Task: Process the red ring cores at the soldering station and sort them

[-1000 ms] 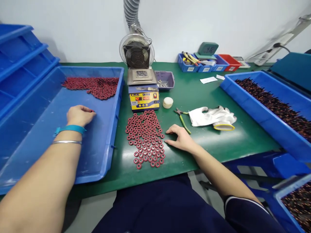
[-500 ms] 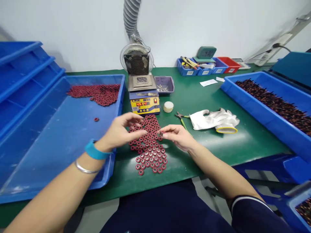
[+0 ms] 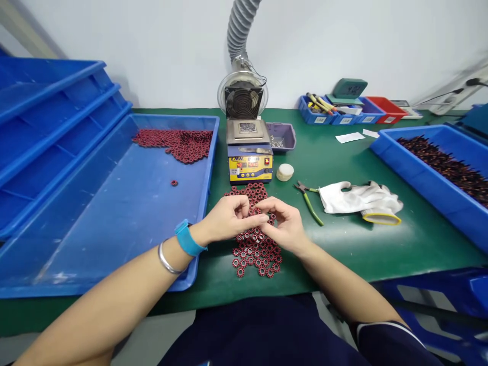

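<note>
My left hand [image 3: 235,218] and my right hand [image 3: 282,223] meet over a spread of small red toothed rings [image 3: 249,252] on the green table. The fingers of my left hand are curled in, and its thumb reaches across to the right fingertips. My right hand is closed in a pinch on one red ring, which the fingers now mostly hide. Whether my left fingers also grip something is hidden. A heated solder pot with a yellow front panel [image 3: 250,170] stands just beyond the rings.
On the left is a large blue tray [image 3: 152,203] with piled red rings [image 3: 190,145] and one loose ring [image 3: 174,183]. To the right lie green-handled pliers [image 3: 313,208], white gloves [image 3: 354,198] and a blue bin [image 3: 430,162] of dark copper parts. A round white pad [image 3: 284,172] sits nearby.
My left hand has moved in to meet my right hand, and its fingers have gone from spread to curled. The whole view has shifted, so the table things appear further right.
</note>
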Action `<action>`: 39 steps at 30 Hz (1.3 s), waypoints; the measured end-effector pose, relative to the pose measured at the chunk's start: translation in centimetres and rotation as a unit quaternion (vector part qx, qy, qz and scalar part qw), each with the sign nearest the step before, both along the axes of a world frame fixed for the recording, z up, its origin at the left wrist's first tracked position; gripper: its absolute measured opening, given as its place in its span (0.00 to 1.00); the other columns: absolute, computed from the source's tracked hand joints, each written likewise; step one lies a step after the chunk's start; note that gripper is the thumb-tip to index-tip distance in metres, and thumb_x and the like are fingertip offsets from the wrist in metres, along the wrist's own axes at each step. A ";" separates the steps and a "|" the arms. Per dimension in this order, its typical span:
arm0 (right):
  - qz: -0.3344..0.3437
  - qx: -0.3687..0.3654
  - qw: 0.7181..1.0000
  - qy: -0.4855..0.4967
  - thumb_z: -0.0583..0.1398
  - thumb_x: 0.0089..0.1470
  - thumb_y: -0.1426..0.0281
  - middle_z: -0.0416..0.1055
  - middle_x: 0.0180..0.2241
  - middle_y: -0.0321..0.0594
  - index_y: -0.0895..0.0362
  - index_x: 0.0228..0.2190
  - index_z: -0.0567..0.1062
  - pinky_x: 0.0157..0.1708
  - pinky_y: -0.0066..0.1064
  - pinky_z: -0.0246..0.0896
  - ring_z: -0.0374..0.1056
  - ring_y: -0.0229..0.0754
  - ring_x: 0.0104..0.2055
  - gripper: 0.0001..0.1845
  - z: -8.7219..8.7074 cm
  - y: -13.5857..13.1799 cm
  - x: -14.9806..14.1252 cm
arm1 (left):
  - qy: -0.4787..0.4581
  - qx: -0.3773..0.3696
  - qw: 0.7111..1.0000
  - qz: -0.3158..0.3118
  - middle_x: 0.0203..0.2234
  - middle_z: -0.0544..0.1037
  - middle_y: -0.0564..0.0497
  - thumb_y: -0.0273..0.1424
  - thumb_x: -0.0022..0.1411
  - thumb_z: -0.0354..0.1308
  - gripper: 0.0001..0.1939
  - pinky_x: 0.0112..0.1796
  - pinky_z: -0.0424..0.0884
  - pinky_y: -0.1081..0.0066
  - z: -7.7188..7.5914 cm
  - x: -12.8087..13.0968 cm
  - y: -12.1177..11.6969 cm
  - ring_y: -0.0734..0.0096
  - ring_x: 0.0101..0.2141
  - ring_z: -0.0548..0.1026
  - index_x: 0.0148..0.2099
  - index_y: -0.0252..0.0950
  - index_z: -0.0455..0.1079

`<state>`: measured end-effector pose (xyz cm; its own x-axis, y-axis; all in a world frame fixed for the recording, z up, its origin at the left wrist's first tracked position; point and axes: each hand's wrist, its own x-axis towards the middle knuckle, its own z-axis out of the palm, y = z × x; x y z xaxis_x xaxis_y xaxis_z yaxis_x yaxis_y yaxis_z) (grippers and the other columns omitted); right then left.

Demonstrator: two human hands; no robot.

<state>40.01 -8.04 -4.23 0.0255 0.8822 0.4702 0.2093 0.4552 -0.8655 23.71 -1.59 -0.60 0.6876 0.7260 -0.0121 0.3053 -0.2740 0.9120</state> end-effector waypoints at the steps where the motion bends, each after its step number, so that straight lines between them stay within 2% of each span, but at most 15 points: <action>1: -0.010 0.026 0.999 -0.032 0.62 0.50 0.74 0.72 0.29 0.38 0.54 0.34 0.74 0.36 0.34 0.67 0.68 0.38 0.32 0.07 0.1 -0.1 -0.1 | -0.005 0.004 1.000 -0.009 0.15 0.57 0.60 0.44 0.56 0.59 0.22 0.21 0.52 0.75 -0.1 0.1 0.0 0.80 0.19 0.55 0.22 0.37 0.54; 4: -0.025 0.059 0.993 -0.101 0.60 0.52 0.74 0.71 0.28 0.38 0.54 0.33 0.73 0.35 0.34 0.67 0.68 0.38 0.32 0.05 0.4 -0.1 0.0 | -0.017 0.045 0.998 -0.039 0.18 0.58 0.58 0.38 0.62 0.51 0.17 0.24 0.55 0.74 -0.2 0.2 0.1 0.78 0.21 0.57 0.23 0.36 0.55; 7: -0.034 0.062 0.987 -0.145 0.60 0.52 0.72 0.72 0.29 0.38 0.54 0.35 0.73 0.34 0.34 0.67 0.68 0.38 0.31 0.06 0.3 -0.2 0.5 | -0.023 0.106 0.993 -0.043 0.18 0.59 0.57 0.31 0.62 0.49 0.14 0.25 0.56 0.73 0.6 -0.3 0.0 0.77 0.22 0.57 0.24 0.36 0.57; 9: -0.044 0.059 0.985 -0.157 0.61 0.53 0.72 0.72 0.29 0.39 0.54 0.36 0.74 0.34 0.35 0.67 0.69 0.38 0.30 0.06 0.1 -0.2 0.8 | -0.056 0.130 0.990 -0.012 0.18 0.59 0.57 0.29 0.62 0.49 0.14 0.25 0.56 0.72 1.3 -0.9 -0.2 0.76 0.21 0.58 0.23 0.37 0.57; 11: -0.053 0.062 0.985 -0.151 0.61 0.52 0.72 0.72 0.28 0.38 0.54 0.36 0.74 0.34 0.34 0.67 0.69 0.38 0.30 0.06 0.0 -0.2 1.1 | -0.115 0.136 0.983 0.049 0.17 0.61 0.56 0.29 0.61 0.50 0.14 0.25 0.58 0.71 2.0 -1.5 -0.2 0.75 0.21 0.60 0.22 0.37 0.58; 14: -0.053 0.073 0.990 -0.105 0.62 0.52 0.73 0.71 0.27 0.38 0.56 0.36 0.75 0.35 0.33 0.67 0.68 0.37 0.30 0.07 -0.2 -0.2 1.3 | -0.176 0.131 0.966 0.134 0.16 0.64 0.55 0.28 0.60 0.50 0.14 0.26 0.61 0.70 2.2 -1.8 0.1 0.74 0.21 0.63 0.22 0.38 0.60; 16: -0.052 0.047 0.996 -0.057 0.63 0.51 0.73 0.71 0.25 0.36 0.56 0.36 0.76 0.36 0.33 0.67 0.68 0.37 0.30 0.08 -0.1 0.0 1.5 | -0.157 0.115 0.967 0.167 0.16 0.65 0.55 0.28 0.59 0.51 0.13 0.26 0.62 0.71 1.7 -1.7 0.6 0.74 0.20 0.64 0.22 0.38 0.61; 18: -0.038 -0.012 0.999 -0.005 0.64 0.51 0.70 0.71 0.25 0.35 0.56 0.37 0.76 0.35 0.33 0.67 0.68 0.36 0.29 0.09 0.2 0.5 1.8 | -0.110 0.083 0.974 0.179 0.16 0.66 0.55 0.30 0.58 0.52 0.12 0.25 0.63 0.72 0.9 -1.3 1.1 0.74 0.20 0.65 0.22 0.37 0.61; 21: 0.000 -0.101 0.994 0.048 0.66 0.49 0.65 0.74 0.27 0.36 0.55 0.37 0.77 0.32 0.31 0.69 0.69 0.35 0.28 0.12 1.1 1.7 2.9 | -0.057 0.039 0.986 0.152 0.17 0.67 0.55 0.33 0.57 0.54 0.10 0.25 0.64 0.73 -0.5 -0.9 1.9 0.75 0.21 0.66 0.25 0.36 0.63; 24: 0.017 -0.119 0.990 0.074 0.69 0.44 0.60 0.76 0.31 0.38 0.55 0.36 0.77 0.34 0.31 0.70 0.71 0.35 0.30 0.17 2.7 4.2 4.2 | -0.021 0.021 0.995 0.096 0.19 0.68 0.55 0.35 0.55 0.57 0.09 0.24 0.62 0.74 -1.3 -0.6 2.3 0.76 0.21 0.65 0.27 0.35 0.65; 27: 0.016 -0.110 0.992 0.057 0.71 0.40 0.60 0.75 0.29 0.36 0.56 0.32 0.75 0.33 0.29 0.70 0.70 0.33 0.28 0.19 5.2 8.0 5.4 | 0.000 0.002 0.998 0.057 0.18 0.66 0.57 0.34 0.53 0.58 0.09 0.22 0.60 0.75 -1.6 -0.6 2.4 0.78 0.20 0.63 0.28 0.34 0.66; 30: -0.011 -0.105 0.994 -0.024 0.69 0.43 0.66 0.72 0.25 0.35 0.60 0.29 0.74 0.31 0.28 0.69 0.67 0.32 0.25 0.13 8.1 13.0 6.0 | 0.003 -0.006 0.999 0.044 0.18 0.67 0.57 0.34 0.53 0.58 0.08 0.22 0.61 0.75 -1.7 -0.6 2.4 0.78 0.20 0.63 0.29 0.34 0.66; 32: -0.066 -0.105 0.988 -0.088 0.66 0.47 0.71 0.70 0.24 0.35 0.62 0.28 0.74 0.31 0.29 0.69 0.66 0.31 0.25 0.07 9.8 16.4 5.9 | 0.003 -0.008 0.999 0.043 0.19 0.68 0.56 0.34 0.53 0.58 0.08 0.23 0.62 0.75 -1.9 -0.7 2.5 0.77 0.20 0.64 0.29 0.34 0.66; 36: -0.170 -0.112 0.943 -0.263 0.63 0.47 0.76 0.68 0.21 0.38 0.65 0.23 0.73 0.39 0.40 0.70 0.70 0.39 0.30 0.05 11.8 21.9 4.7 | 0.008 -0.003 0.999 0.038 0.20 0.70 0.55 0.34 0.53 0.59 0.08 0.25 0.64 0.73 -2.1 -0.8 2.6 0.76 0.21 0.67 0.29 0.34 0.67; 39: -0.188 -0.096 0.907 -0.364 0.65 0.43 0.76 0.70 0.24 0.42 0.65 0.24 0.72 0.44 0.45 0.69 0.72 0.47 0.36 0.06 11.8 24.6 3.6 | 0.012 0.005 1.000 0.028 0.20 0.71 0.54 0.33 0.53 0.60 0.07 0.26 0.66 0.73 -2.2 -0.9 2.6 0.75 0.22 0.68 0.29 0.34 0.67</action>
